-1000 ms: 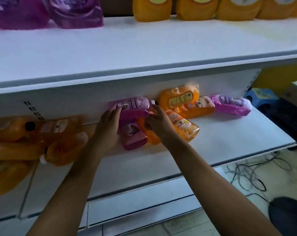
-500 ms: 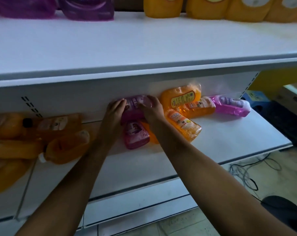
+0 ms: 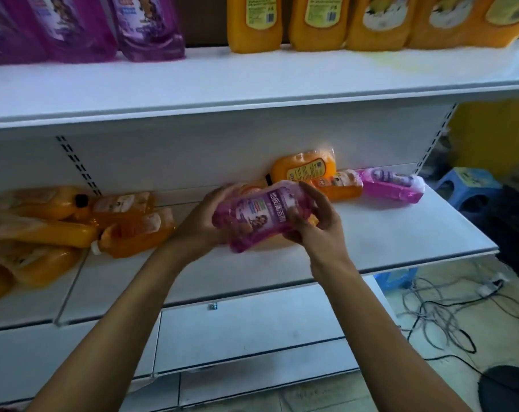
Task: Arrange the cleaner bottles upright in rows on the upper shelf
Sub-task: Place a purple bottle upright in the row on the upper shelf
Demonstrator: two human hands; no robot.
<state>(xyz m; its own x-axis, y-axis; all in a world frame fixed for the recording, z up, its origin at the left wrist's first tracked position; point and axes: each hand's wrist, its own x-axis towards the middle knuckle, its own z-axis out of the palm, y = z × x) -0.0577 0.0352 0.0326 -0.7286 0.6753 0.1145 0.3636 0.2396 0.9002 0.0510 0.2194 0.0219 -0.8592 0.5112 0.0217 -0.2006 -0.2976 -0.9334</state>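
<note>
Fingers (image 3: pixel 317 200) of the right hand (image 3: pixel 320 224) curl over the right end of a purple cleaner bottle (image 3: pixel 252 215), thumb against its front face; fingers of the left hand (image 3: pixel 204 218) wrap round its left end from behind, so both hands grip the one bottle. It lies tilted on its side, label toward the camera, held in the air in front of the lower shelf (image 3: pixel 401 239) and below the upper shelf (image 3: pixel 252 81). Half a second earlier the same bottle lay on the lower shelf against the back panel, with both hands reaching in and closing on it; it is now lifted clear and drawn toward the person. An orange bottle shows partly behind the held one. To the right, at the back of the lower shelf, an orange bottle with a yellow label (image 3: pixel 304 169) leans on the back panel, an orange bottle with a pale label (image 3: pixel 338 185) lies just beside it, and a second purple bottle (image 3: pixel 392 185) lies on its side further right; these have not moved. A heap of orange bottles (image 3: pixel 74 224) lies on the left part of the lower shelf. On the upper shelf, purple bottles (image 3: pixel 86 28) stand upright at the left and orange bottles (image 3: pixel 341 22) at the right. Cables (image 3: pixel 442 316) lie on the floor to the right.
</note>
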